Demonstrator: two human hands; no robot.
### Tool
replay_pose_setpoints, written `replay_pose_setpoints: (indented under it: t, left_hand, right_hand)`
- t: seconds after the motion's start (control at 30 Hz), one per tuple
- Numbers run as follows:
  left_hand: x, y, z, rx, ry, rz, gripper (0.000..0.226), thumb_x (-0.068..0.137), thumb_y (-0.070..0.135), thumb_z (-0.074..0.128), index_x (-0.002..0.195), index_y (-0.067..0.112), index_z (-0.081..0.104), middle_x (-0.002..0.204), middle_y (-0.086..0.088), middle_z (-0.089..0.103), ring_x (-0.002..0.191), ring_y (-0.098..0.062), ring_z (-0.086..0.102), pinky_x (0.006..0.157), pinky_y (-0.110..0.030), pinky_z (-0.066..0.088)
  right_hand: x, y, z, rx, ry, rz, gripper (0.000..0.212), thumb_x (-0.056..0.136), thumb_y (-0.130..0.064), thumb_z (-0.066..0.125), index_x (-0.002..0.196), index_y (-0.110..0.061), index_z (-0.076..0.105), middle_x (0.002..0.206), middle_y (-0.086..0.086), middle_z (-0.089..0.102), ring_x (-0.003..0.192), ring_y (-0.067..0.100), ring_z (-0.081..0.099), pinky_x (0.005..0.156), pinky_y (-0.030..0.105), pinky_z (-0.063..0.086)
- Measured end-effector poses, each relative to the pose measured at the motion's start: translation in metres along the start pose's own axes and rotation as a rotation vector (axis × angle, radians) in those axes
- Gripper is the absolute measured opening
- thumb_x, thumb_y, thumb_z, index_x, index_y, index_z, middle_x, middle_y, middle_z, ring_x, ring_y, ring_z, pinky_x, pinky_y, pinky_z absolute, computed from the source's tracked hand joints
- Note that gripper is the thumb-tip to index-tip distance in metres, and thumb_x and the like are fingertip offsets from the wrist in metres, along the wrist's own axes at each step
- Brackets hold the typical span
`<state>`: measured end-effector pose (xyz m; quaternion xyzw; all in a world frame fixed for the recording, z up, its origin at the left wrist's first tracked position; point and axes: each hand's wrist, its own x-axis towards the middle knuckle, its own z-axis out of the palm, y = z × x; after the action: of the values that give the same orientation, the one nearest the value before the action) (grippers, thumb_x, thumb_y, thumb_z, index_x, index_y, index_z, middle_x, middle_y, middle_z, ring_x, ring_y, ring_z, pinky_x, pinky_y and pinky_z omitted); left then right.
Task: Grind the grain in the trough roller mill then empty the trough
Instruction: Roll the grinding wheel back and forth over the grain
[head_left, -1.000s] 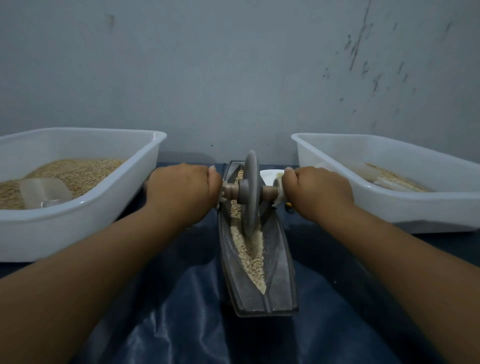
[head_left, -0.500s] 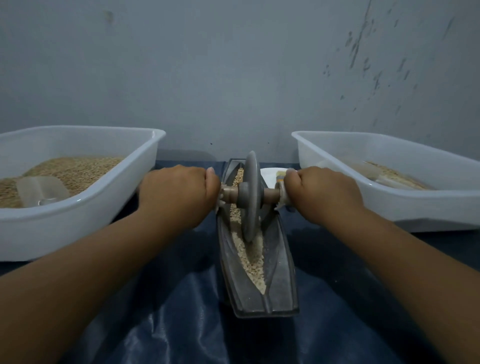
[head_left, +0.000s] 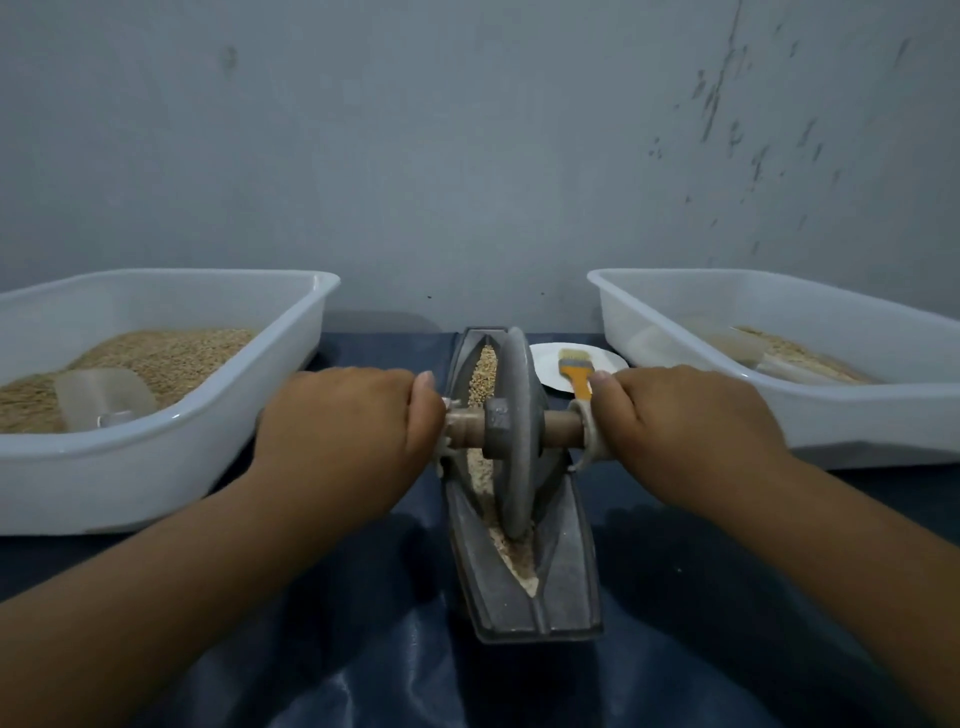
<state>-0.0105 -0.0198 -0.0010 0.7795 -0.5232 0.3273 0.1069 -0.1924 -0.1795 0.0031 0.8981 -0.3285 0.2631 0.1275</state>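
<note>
Trough (head_left: 563, 587): dull grey cast metal, matt, slightly rough, dusted with pale flour.
Roller wheel (head_left: 517, 436): same grey metal, matt, smooth-worn rim.
Axle (head_left: 561, 427): bare brown wood, unvarnished, matt; pale cloth-like wrapping at both ends.
Grain (head_left: 482, 376) in the trough: tan, coarse and granular at the far end, finer at the near end.
Left tub (head_left: 171, 457) and right tub (head_left: 862, 415): white plastic, smooth, faint sheen.
Scoop (head_left: 104, 397): translucent plastic, smooth.
Table cover (head_left: 363, 670): dark blue sheet, glossy, creased.
Plate (head_left: 545, 364): white, matt.
Brush (head_left: 576, 371): orange handle, pale bristles.
Wall (head_left: 467, 156): grey, matt, scuffed.
</note>
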Motion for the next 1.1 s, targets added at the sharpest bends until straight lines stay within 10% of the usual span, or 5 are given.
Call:
replay_pose_setpoints:
  t: [0.23, 0.4, 0.53, 0.73, 1.1]
  left_hand:
    - [0.025, -0.005, 0.028, 0.237, -0.103, 0.053, 0.026, 0.097, 0.02, 0.036, 0.119, 0.007, 0.042, 0.091, -0.007, 0.057, 0.071, -0.026, 0.055, 0.057, -0.032, 0.042]
    - [0.044, -0.004, 0.036, 0.22, -0.077, 0.017, 0.038, 0.097, 0.019, 0.026, 0.131, 0.009, 0.039, 0.105, -0.008, 0.059, 0.084, -0.029, 0.059, 0.061, -0.032, 0.037]
    - [0.022, -0.002, 0.021, 0.132, 0.026, 0.06, 0.063, 0.089, 0.028, -0.011, 0.093, 0.016, 0.051, 0.07, 0.005, 0.046, 0.058, -0.016, 0.044, 0.059, -0.027, 0.033]
    - [0.008, 0.002, 0.005, -0.033, 0.068, -0.04, 0.047, 0.093, 0.041, 0.01, 0.057, 0.025, 0.035, 0.047, 0.01, 0.031, 0.039, -0.008, 0.03, 0.046, -0.022, 0.026]
    - [0.049, -0.007, 0.04, 0.29, -0.071, 0.044, 0.039, 0.094, 0.019, 0.038, 0.131, 0.008, 0.038, 0.103, -0.009, 0.06, 0.077, -0.028, 0.055, 0.055, -0.033, 0.033]
  right_hand:
    - [0.049, -0.001, 0.031, 0.088, -0.073, 0.122, 0.047, 0.1, -0.041, 0.021, 0.071, -0.022, 0.053, 0.075, 0.003, 0.055, 0.068, 0.024, 0.046, 0.063, 0.034, 0.032]
    - [0.057, 0.0, 0.042, 0.114, -0.047, 0.123, 0.047, 0.1, -0.037, 0.021, 0.08, -0.021, 0.06, 0.085, 0.008, 0.064, 0.073, 0.027, 0.051, 0.066, 0.034, 0.035]
    - [0.027, 0.006, 0.029, 0.114, -0.076, 0.064, 0.046, 0.1, -0.037, 0.021, 0.08, -0.023, 0.061, 0.078, 0.002, 0.062, 0.073, 0.026, 0.054, 0.065, 0.035, 0.043]
    - [0.001, 0.005, 0.009, 0.09, -0.028, 0.034, 0.052, 0.098, -0.046, 0.015, 0.063, -0.025, 0.048, 0.062, -0.003, 0.051, 0.063, 0.021, 0.051, 0.057, 0.033, 0.039]
    - [0.066, -0.002, 0.038, 0.175, -0.06, 0.164, 0.049, 0.098, -0.038, 0.022, 0.06, -0.019, 0.047, 0.06, -0.001, 0.046, 0.058, 0.02, 0.043, 0.06, 0.033, 0.03]
